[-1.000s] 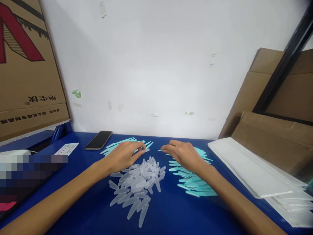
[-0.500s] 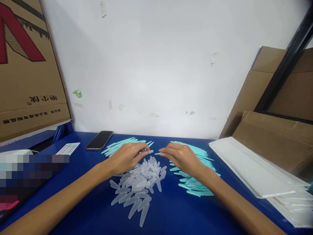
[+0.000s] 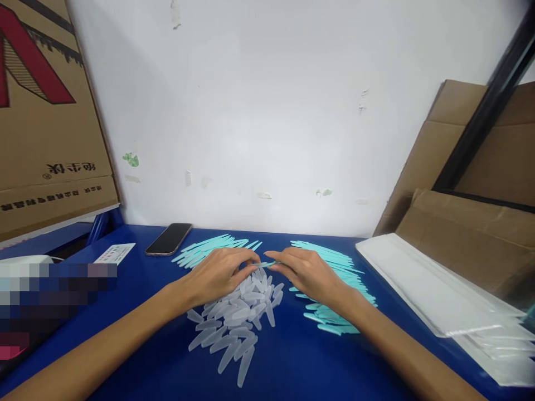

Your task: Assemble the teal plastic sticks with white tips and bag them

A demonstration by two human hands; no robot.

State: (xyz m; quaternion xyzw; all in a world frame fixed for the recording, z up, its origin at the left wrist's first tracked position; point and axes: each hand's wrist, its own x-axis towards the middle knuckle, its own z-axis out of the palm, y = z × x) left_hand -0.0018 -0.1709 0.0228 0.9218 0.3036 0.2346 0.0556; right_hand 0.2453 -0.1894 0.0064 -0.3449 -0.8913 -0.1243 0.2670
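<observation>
Your left hand (image 3: 253, 264) pinches a small translucent frosted plastic cap (image 3: 259, 265) above the heap of matching caps (image 3: 246, 306) on the blue counter (image 3: 284, 367). It meets the slim turquoise plastic stick (image 3: 271, 263) clamped in your right hand (image 3: 276, 262), just left of the turquoise pile (image 3: 343, 267).

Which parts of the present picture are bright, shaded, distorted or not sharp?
In the head view, the white wall is brightest around its middle and greyer near the brown cardboard box with red print; the layered white plastic sheets look stretched and smeared at the right edge; coarse square pixels hide something at the lower left; small frosted plastic pieces show soft detail.
</observation>
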